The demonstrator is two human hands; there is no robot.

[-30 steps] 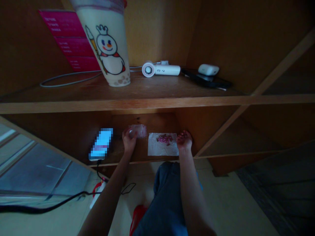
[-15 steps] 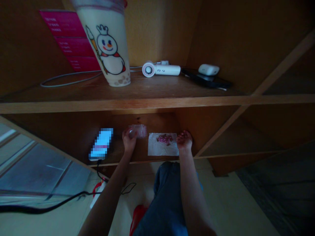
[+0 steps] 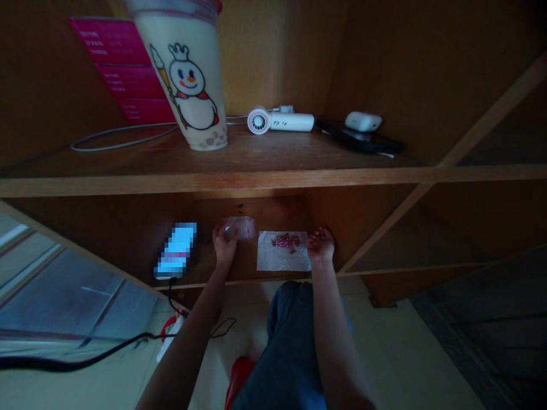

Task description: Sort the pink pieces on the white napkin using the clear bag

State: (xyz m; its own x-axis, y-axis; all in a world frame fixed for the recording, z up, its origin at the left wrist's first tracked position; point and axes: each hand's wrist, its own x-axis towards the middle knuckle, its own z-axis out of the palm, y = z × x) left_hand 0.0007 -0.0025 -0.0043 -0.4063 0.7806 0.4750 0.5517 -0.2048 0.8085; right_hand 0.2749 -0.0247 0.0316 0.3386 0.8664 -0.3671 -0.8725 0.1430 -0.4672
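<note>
Along the lower wooden shelf [image 3: 241, 267], a white paper tissue [image 3: 268, 256] lies flat under a small heap of pink pieces [image 3: 287, 242], set back from the front edge (probably so that none roll off). Left hand [image 3: 224, 246] sits beside a translucent plastic packet [image 3: 241, 228], its fingers [image 3: 219, 232] curled round a small pale object, though a pinch cannot be confirmed. Right hand [image 3: 320, 246] rests just right of the tissue, fingers [image 3: 317, 233] bunched together, any contents unclear. A smartphone [image 3: 176, 250] bounds the working room on the left.
</note>
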